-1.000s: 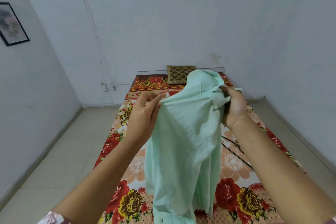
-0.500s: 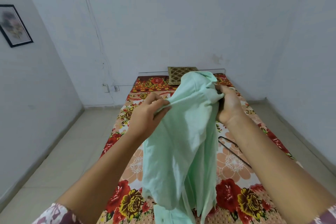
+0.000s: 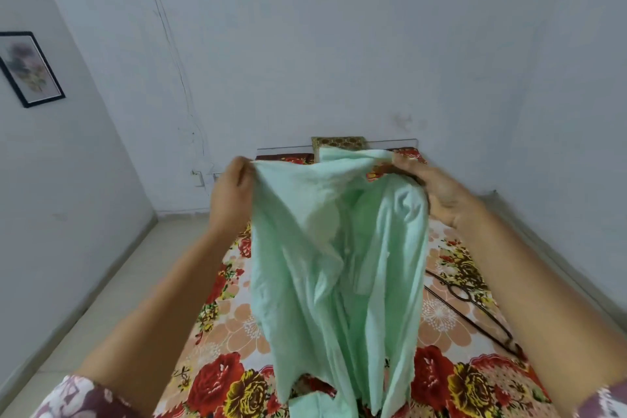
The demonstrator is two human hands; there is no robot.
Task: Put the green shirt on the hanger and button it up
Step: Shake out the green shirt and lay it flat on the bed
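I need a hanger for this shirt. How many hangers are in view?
1. A dark hanger lies on the floral bedspread, right of the green shirt, partly behind the right forearm; others may be hidden.

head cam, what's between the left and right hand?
The green shirt: its upper edge spans from left hand to right hand, both gripping it. Shown in the head view.

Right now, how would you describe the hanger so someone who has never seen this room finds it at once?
Start at the bed with the red-and-yellow flowered cover. On its right half, just right of the held-up green shirt, lies the hanger, flat on the cover. It is the only thin, dark wire shape there, against the bright flowers.
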